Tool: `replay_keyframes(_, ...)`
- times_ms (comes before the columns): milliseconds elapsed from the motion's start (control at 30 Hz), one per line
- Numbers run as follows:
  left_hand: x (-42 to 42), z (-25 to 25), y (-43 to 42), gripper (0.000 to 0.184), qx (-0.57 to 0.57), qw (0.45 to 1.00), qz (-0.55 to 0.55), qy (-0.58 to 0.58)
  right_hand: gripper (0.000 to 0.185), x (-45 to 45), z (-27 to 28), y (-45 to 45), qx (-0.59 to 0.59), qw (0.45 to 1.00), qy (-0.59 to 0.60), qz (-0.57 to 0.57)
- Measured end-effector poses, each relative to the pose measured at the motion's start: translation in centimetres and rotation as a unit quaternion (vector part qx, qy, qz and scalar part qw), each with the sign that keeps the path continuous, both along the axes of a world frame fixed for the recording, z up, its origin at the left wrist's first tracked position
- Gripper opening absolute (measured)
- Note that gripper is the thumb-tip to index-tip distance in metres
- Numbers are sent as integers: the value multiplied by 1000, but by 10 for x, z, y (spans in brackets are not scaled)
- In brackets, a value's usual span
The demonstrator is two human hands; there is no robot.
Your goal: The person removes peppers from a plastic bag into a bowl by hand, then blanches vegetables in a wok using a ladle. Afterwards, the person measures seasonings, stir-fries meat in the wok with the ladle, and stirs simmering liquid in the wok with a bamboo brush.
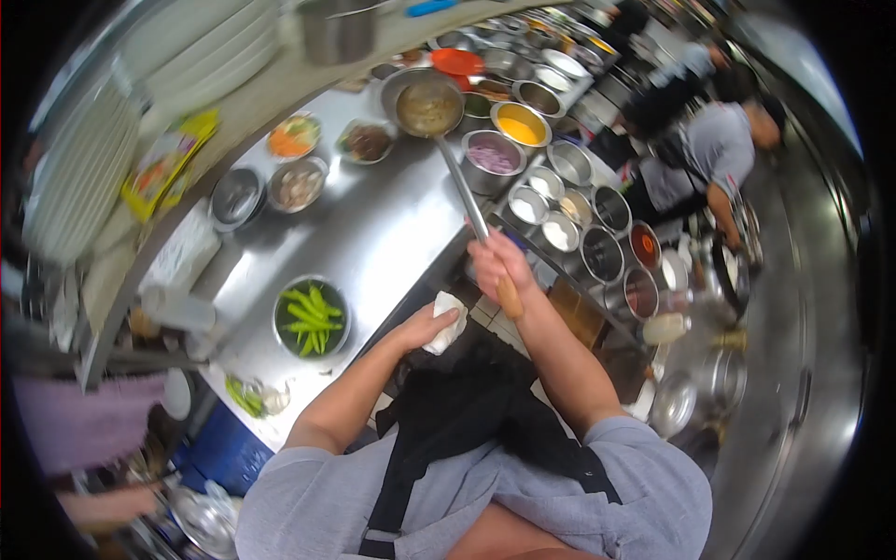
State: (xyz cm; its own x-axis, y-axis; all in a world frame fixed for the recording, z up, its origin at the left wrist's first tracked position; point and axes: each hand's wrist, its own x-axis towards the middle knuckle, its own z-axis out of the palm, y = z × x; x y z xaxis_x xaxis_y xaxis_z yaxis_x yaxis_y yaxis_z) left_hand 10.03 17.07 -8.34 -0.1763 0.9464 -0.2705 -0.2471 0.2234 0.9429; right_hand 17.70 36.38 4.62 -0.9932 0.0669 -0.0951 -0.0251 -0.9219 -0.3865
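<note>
My right hand (500, 266) is wrapped round the wooden handle of a long metal ladle (464, 191). The ladle reaches up and away to a wide metal bowl (427, 105) with brownish contents; whether this bowl is part of the ladle or separate, I cannot tell. Closer to my body, my left hand (429, 329) grips a folded white cloth (448, 322). Left of that hand, a metal bowl of green chillies (310, 320) sits on the steel counter (373, 219).
Pots of chopped onion (492, 159) and yellow liquid (521, 125) stand at the counter's far end. Several seasoning containers (560, 231) are to the right. A co-worker (719, 149) stands beyond them. Stacked plates (84, 177) are on the left shelf.
</note>
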Motion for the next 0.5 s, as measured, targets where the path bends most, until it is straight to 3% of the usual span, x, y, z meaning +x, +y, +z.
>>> replay_keyframes(167, 23, 26, 33, 53, -48, 987, -136, 71, 54, 190, 31, -22, 29, 988, 1, -149)
replay_keyframes(267, 42, 10, 29, 51, -120, 976, -162, 82, 58, 316, 55, -45, 55, 960, -11, -274)
replay_keyframes(300, 46, -15, 28, 52, -118, 977, -167, 57, 60, 357, 61, -54, 98, 935, -19, -339)
replay_keyframes(333, 55, -9, 25, 53, -186, 965, -171, 72, 61, 397, 69, -67, 134, 906, -35, -399)
replay_keyframes(400, 78, 5, 30, 56, -146, 946, -241, 159, 64, 463, 76, -93, 192, 815, -57, -543)
replay_keyframes(467, 97, -12, 53, 57, -219, 878, -302, 301, 67, 520, 68, -130, 142, 755, -166, -618)
replay_keyframes(500, 115, -6, 69, 56, -198, 871, -343, 290, 68, 544, 60, -143, 138, 657, -362, -646)
